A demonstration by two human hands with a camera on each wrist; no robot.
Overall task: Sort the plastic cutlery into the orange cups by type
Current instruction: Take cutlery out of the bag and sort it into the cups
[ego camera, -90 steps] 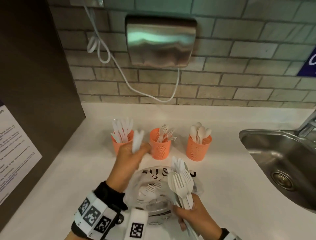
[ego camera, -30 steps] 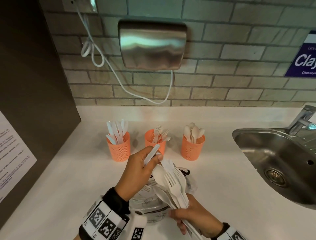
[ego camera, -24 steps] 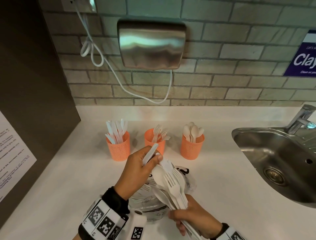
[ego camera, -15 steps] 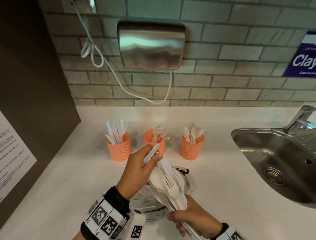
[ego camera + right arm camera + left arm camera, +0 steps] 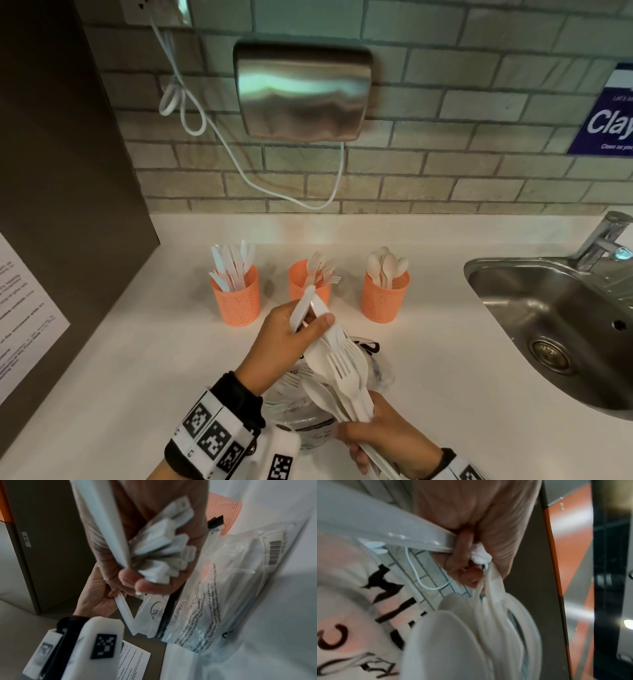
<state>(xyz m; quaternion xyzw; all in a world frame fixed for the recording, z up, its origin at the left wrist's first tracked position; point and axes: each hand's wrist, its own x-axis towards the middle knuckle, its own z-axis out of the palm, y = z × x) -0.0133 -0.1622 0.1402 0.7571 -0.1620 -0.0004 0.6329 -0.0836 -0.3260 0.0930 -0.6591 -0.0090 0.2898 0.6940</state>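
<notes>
Three orange mesh cups stand in a row at the back of the counter: the left cup (image 5: 234,301) holds knives, the middle cup (image 5: 301,277) forks, the right cup (image 5: 385,298) spoons. In front of the middle cup my left hand (image 5: 301,325) pinches white plastic knives (image 5: 303,306) at the top of a cutlery bundle (image 5: 342,373). My right hand (image 5: 376,435) grips that bundle of forks and spoons by the handles (image 5: 163,555). In the left wrist view my fingers (image 5: 465,566) curl round a knife handle (image 5: 385,524).
A clear plastic bag (image 5: 376,363) with more cutlery lies on the white counter under both hands. To the right there is a steel sink (image 5: 565,325) with a tap (image 5: 603,240). A dark cabinet side (image 5: 68,171) bounds the left. A hand dryer (image 5: 301,92) hangs on the brick wall.
My left hand came back from the knife cup to the bundle, still holding a knife. Over the last second it has stayed at the bundle's top, where a second knife shows between its fingers.
</notes>
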